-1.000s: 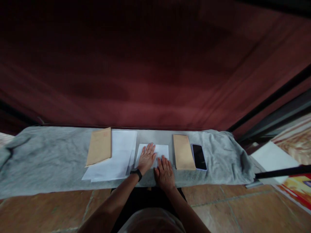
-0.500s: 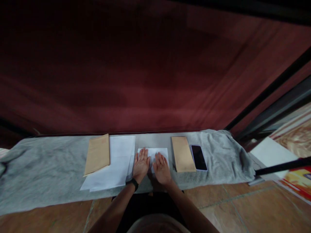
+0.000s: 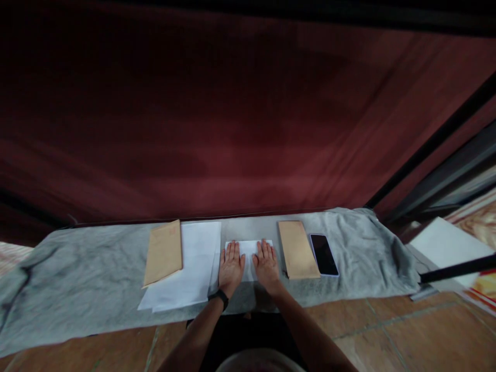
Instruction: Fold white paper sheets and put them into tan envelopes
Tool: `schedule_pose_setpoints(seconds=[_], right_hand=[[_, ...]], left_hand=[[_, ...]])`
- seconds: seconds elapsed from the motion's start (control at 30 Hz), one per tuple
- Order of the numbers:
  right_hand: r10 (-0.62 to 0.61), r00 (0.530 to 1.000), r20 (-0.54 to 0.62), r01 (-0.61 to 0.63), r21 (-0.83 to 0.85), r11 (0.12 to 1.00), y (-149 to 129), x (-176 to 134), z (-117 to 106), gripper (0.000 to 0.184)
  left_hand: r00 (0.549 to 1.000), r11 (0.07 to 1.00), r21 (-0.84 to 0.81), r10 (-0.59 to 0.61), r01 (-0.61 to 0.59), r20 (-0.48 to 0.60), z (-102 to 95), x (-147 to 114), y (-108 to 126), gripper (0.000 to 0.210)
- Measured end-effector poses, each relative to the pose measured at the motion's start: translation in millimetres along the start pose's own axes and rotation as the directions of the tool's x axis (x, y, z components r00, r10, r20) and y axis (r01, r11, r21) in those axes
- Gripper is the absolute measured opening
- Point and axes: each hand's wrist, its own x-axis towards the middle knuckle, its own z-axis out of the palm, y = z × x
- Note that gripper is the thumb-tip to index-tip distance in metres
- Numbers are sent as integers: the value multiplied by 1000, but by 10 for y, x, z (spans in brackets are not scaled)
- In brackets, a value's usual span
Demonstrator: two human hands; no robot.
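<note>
Head view: left hand (image 3: 231,269) and right hand (image 3: 267,266) lie palm down, side by side, on a white paper (image 3: 248,261) on the cloth-covered table (image 3: 96,281); the fingers of both are stretched out straight and slightly apart, thumbs turned inward; a dark wristband (image 3: 221,296) circles the left wrist; to the left, a brown envelope (image 3: 164,252) overlaps larger white sheets (image 3: 196,268); to the right, a second envelope (image 3: 299,250) lies just beside a phone (image 3: 324,254).
</note>
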Motion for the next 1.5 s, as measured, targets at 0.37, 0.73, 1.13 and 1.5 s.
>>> schedule_pose_setpoints(seconds=[0.37,0.73,1.13,1.5], right_hand=[[30,998,-49,-33,-42,999,69,-160,-74,57],[97,994,-47,-99,-32,995,60,-372,-202,58],[-125,990,63,114,153,982,-352,-371,-152,48],[-84,995,47,84,17,996,-2,-505,-209,57]], left_hand=[[994,999,-13,-40,39,-106,62,-13,-14,64],[993,999,-12,-43,42,-108,-43,-176,44,59],[986,987,45,152,-155,70,-65,-483,353,65],[998,998,45,44,-46,45,-187,-528,196,56]])
